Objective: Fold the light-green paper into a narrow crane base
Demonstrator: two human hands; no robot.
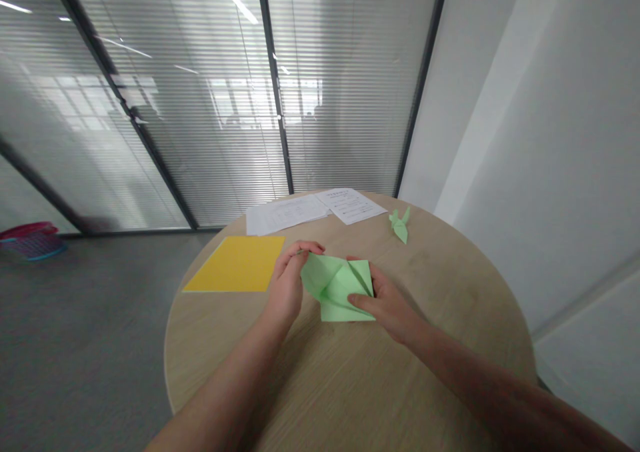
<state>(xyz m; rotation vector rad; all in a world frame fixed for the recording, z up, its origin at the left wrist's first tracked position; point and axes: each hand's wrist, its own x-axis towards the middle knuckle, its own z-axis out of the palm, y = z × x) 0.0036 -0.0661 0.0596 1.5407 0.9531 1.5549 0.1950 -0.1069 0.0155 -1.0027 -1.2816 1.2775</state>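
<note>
A partly folded sheet of light green paper (345,291) is held between my two hands over the round table. My left hand (289,280) pinches its upper left corner, with the fingers curled behind the edge. On the right side my right hand (387,300) grips it, thumb pressed on the front and fingers behind. Creases and raised flaps run across the middle of the paper. A small folded green paper figure (400,225) lies farther back on the right, apart from both hands.
Yellow paper (237,265) lies on the left of the wooden table (350,385). Printed white sheets (353,205) lie at the far edge. A glass partition with blinds (345,105) stands behind, a white wall (565,139) to the right. Red and blue baskets (33,242) are on the floor.
</note>
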